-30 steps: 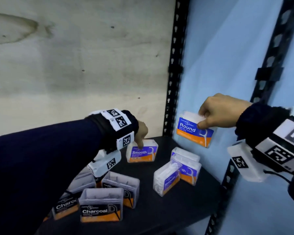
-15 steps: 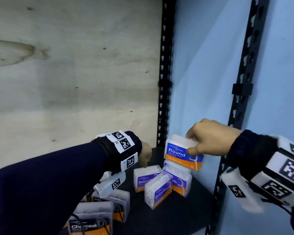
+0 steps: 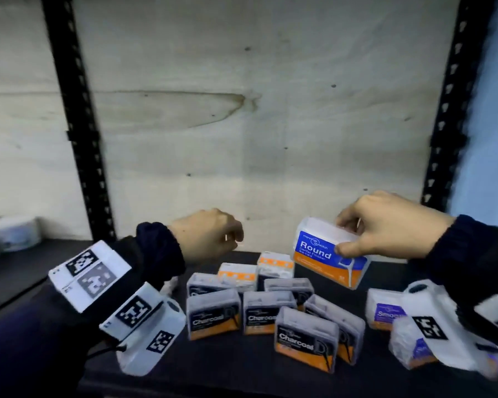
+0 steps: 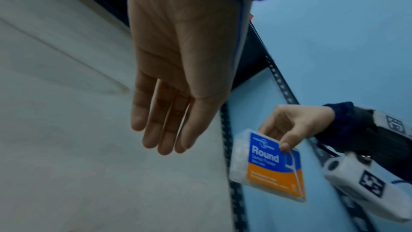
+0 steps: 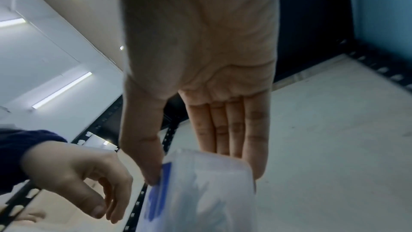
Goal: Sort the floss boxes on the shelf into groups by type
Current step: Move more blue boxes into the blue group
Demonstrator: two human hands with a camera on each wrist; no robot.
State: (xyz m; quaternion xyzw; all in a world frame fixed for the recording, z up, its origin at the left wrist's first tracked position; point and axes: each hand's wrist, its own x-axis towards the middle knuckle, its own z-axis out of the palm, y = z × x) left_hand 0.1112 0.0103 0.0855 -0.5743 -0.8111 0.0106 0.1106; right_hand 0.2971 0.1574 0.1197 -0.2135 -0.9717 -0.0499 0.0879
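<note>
Pinching the clear plastic blue-and-orange "Round" floss box (image 3: 327,255) by its top edge, our right hand (image 3: 385,228) risks dropping it onto the grey Charcoal boxes (image 3: 259,314) on the black shelf (image 3: 242,369). Our left hand (image 3: 207,237) hangs relaxed, holding nothing.

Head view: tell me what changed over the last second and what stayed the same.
The left hand let go of the purple-labelled Smooth box it was touching and now hangs open above the shelf, holding nothing. The camera swung left, bringing the grey Charcoal boxes to the middle of the view. The right hand still pinches the clear plastic blue-and-orange Round floss box in the air above the black shelf.
</note>
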